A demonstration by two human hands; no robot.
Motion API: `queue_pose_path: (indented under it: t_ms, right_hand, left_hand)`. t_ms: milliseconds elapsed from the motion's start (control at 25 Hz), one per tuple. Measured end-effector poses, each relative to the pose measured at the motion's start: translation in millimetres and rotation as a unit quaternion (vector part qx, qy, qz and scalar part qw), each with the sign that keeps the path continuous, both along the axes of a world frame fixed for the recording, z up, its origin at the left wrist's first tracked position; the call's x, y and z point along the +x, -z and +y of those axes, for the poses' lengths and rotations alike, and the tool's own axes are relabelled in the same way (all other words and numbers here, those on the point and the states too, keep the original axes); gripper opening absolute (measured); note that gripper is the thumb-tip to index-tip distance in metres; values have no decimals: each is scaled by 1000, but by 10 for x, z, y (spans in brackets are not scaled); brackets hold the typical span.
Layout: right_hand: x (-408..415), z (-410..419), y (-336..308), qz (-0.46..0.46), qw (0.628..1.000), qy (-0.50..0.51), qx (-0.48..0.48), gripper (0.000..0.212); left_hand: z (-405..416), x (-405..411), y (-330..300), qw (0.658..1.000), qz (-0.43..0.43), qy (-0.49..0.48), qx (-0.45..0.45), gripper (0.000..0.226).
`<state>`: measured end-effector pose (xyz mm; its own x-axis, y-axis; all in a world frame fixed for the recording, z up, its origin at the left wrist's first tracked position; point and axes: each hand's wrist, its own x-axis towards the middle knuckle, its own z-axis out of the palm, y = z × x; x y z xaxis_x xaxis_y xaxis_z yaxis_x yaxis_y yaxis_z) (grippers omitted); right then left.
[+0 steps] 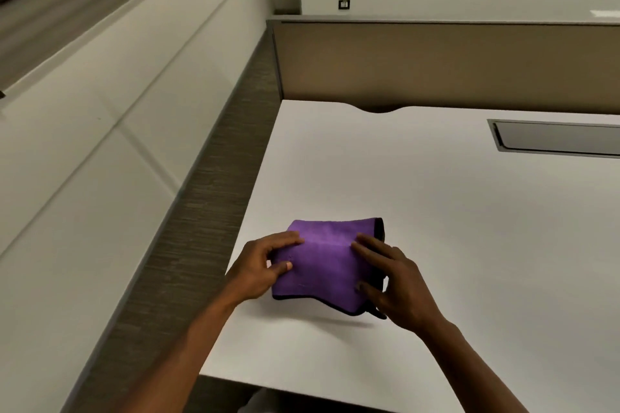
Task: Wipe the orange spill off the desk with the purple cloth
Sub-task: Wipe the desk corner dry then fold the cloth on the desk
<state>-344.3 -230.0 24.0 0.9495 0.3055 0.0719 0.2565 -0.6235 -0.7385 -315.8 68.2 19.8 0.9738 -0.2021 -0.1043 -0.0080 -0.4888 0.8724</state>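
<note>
A purple cloth (327,261) with a black hem is folded over and held just above the white desk (453,228), near its front left corner. My left hand (260,266) pinches the cloth's left edge between thumb and fingers. My right hand (391,278) grips the right edge, fingers on top and thumb at the lower corner. The cloth casts a faint shadow on the desk below it. No orange spill shows anywhere on the visible desk surface.
A grey recessed cable tray (557,139) is set into the desk at the far right. A tan partition (436,64) stands along the desk's back edge. Left of the desk runs a strip of grey carpet (201,228) and a white wall.
</note>
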Motion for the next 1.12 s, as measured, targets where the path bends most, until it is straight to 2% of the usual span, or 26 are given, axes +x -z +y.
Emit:
queue_pose_path:
  t_ms: [120, 240, 320, 440, 520, 560, 600, 680, 720, 800, 920, 1040, 1120]
  right_hand:
    - [249, 14, -12, -17, 999, 9, -40, 80]
    - [622, 20, -79, -49, 997, 11, -64, 74]
    - [940, 46, -163, -67, 994, 12, -85, 67]
    - [1444, 123, -305, -89, 988, 38, -119, 55]
    - [1806, 138, -385, -68, 992, 67, -86, 53]
    - [1983, 123, -417, -33, 996, 77, -24, 55]
    - [2190, 130, -444, 13, 994, 85, 70, 56]
    - [2563, 239, -466, 82, 960, 106, 244, 50]
    - [2757, 328, -428, 82, 950, 136, 270, 45]
    - [3130, 537, -298, 76, 936, 194, 284, 35]
    - [3613, 789, -69, 66, 922, 263, 276, 18]
    - [4090, 892, 93, 70, 912, 312, 256, 6]
    - [4364, 910, 185, 96, 906, 314, 267, 13]
  left_hand:
    - [-14, 203, -177, 994, -66, 8, 88, 60]
    - [1, 485, -336, 978, -111, 38, 174, 68]
    - [19, 733, -375, 970, -130, 34, 204, 66]
    - [50, 1221, -444, 961, -172, 14, 215, 52]
    - [129, 1632, -484, 951, -201, -8, 234, 42]
    - [188, 1845, -481, 956, -192, -10, 221, 39]
    - [269, 2083, -464, 975, -148, -2, 165, 38]
    - [375, 2520, -414, 999, -14, 15, -28, 36]
    - [385, 2726, -381, 993, 38, -3, -110, 34]
    - [353, 3152, -260, 983, 64, -86, -150, 35]
    - [307, 3664, -149, 975, 92, -164, -118, 38]
    - [377, 4097, -6, 963, 143, -137, -181, 48]
    - [416, 4305, 116, 973, 108, -112, -172, 42]
